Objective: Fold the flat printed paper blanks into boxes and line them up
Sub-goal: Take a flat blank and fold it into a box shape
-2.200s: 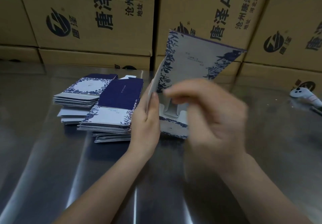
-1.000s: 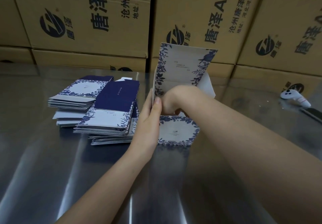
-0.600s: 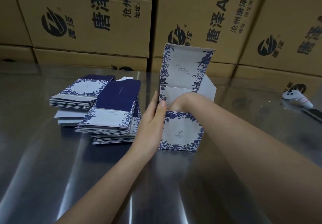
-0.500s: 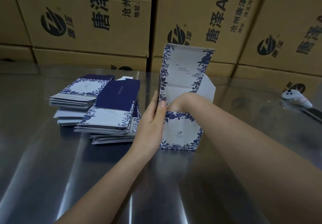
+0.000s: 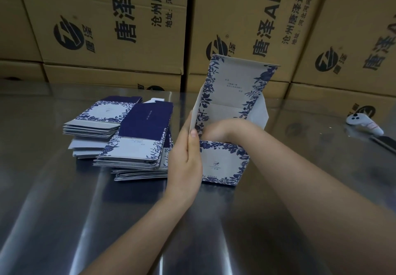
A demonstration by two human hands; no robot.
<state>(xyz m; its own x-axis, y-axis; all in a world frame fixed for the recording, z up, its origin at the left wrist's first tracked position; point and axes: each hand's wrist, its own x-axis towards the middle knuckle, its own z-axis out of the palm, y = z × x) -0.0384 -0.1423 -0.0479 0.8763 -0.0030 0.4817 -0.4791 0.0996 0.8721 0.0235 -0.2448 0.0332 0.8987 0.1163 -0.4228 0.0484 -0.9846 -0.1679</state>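
The half-formed box (image 5: 222,163) stands on the steel table (image 5: 64,210), just right of centre, its open top facing up; its lid flap (image 5: 233,82) rises upright behind, blue floral border showing, the small print on it too fine to read; 1 plain white side flap (image 5: 261,112) sticks out at the right.

The left hand (image 5: 186,159) lies flat against the box's left wall, fingers straight and together, thumb (image 5: 194,144) along the near-left corner; the wall itself is hidden behind the palm.

The right hand (image 5: 218,128) dips into the box from above; only its back and wrist show, the fingers are sunk behind the front panel, so I cannot tell whether they are curled, flat or pinching anything; the inside of the box is hidden too.

Just left of the left hand, 2 piles of flat blanks rest on the table: the near stack (image 5: 137,146), with a dark blue panel on top, and the far stack (image 5: 96,120) behind it to the left; their lower sheets show only as edges.

Brown cartons (image 5: 111,17) wall off the back, their tops cut off by the frame; a white controller (image 5: 364,123) lies far right, and beside it a dark object (image 5: 385,145), cut by the edge, cannot be identified.
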